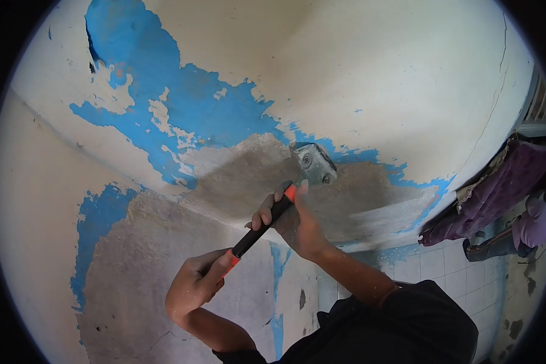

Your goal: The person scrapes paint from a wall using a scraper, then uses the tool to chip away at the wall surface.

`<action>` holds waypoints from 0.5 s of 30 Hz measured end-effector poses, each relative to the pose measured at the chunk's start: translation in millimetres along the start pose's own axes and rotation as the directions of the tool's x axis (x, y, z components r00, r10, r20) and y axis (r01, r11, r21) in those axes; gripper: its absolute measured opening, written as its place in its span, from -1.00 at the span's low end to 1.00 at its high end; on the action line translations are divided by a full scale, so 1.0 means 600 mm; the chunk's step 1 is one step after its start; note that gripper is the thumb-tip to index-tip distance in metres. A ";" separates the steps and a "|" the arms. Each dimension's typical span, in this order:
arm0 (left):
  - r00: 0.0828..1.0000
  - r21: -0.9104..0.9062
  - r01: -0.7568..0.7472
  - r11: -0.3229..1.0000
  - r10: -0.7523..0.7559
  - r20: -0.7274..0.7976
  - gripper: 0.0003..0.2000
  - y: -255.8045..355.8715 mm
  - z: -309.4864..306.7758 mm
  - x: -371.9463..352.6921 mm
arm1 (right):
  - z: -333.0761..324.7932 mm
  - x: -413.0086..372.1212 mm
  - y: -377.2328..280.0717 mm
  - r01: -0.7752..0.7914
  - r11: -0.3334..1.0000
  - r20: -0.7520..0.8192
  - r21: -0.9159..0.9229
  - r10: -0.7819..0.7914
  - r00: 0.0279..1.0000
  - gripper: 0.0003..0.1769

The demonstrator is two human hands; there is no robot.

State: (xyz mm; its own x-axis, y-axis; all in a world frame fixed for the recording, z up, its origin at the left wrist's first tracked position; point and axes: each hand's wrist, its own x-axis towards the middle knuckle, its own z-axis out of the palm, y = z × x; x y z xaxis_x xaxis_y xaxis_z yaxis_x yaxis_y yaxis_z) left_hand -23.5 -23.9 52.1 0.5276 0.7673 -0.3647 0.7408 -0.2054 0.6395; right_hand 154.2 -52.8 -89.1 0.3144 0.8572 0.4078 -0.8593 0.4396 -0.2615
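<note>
A long-handled paint scraper (262,230) with a black and red grip slants up to the wall. Its dusty metal head (314,162), with two round fasteners showing, lies at the border between blue paint and bare grey plaster. My left hand (199,280) is wrapped round the red lower end of the handle. Higher up, my right hand (294,221) grips the handle close to the head, its thumb pointing along the shaft. Grey dust covers the fingers. The blade's edge against the wall is hard to make out.
Around the scraper, the wall has cream paint (376,73), ragged blue patches (206,103) and exposed plaster (242,176). An inner corner runs down the left side. Purple cloth (491,188) and other garments (531,224) hang at right, above white tiles (434,264).
</note>
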 end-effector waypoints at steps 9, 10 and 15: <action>1.000 -0.026 -0.017 1.000 0.017 -0.002 -0.56 0.008 0.024 0.000 | -0.009 -0.007 -0.022 -0.011 0.998 0.035 -0.068 0.013 0.999 -0.42; 1.000 -0.033 -0.002 0.999 0.001 -0.019 -0.57 -0.007 0.024 -0.004 | -0.014 -0.007 -0.013 -0.023 0.997 0.027 -0.069 0.025 0.999 -0.42; 0.996 0.002 0.076 0.997 -0.076 -0.037 -0.57 -0.026 -0.001 -0.012 | -0.007 -0.004 0.027 -0.081 0.997 -0.011 -0.013 0.081 0.997 -0.42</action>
State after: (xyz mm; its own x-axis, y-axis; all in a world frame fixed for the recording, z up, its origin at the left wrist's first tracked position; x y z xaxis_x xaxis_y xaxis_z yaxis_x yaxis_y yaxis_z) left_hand -38.9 -25.9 45.1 0.4537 0.8029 -0.3866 0.7798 -0.1477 0.6083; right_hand 141.0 -46.8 -97.9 0.2484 0.8929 0.3754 -0.8768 0.3720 -0.3046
